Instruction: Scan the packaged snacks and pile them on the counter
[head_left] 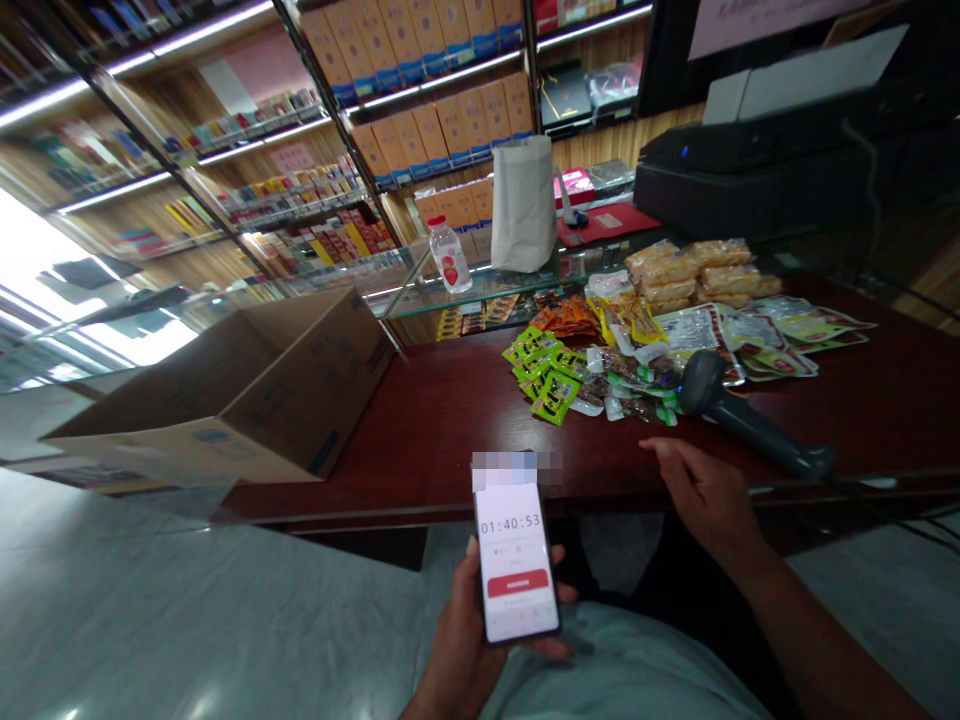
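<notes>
A smartphone (517,610) lies in my left hand (469,620), the fingers wrapped round its lower edges. Its lit screen reads 01:40:53 above a red button, and a blurred patch covers the top. My right hand (705,495) is at the front edge of the dark red counter (442,430), holding nothing, with a finger stretched out to the left and the others partly hidden. Just beyond that hand lies a black handheld barcode scanner (750,420). Small green packets (551,375), brown vacuum-packed snacks (637,385) and orange packets (566,315) are heaped behind it.
To the left stands an open cardboard box (300,390). On the glass case are a red-capped bottle (448,258) and a white paper bag (523,205). Bagged bread-like snacks (675,270) and silver pouches (780,330) lie at right. Stocked shelves (420,60) line the back.
</notes>
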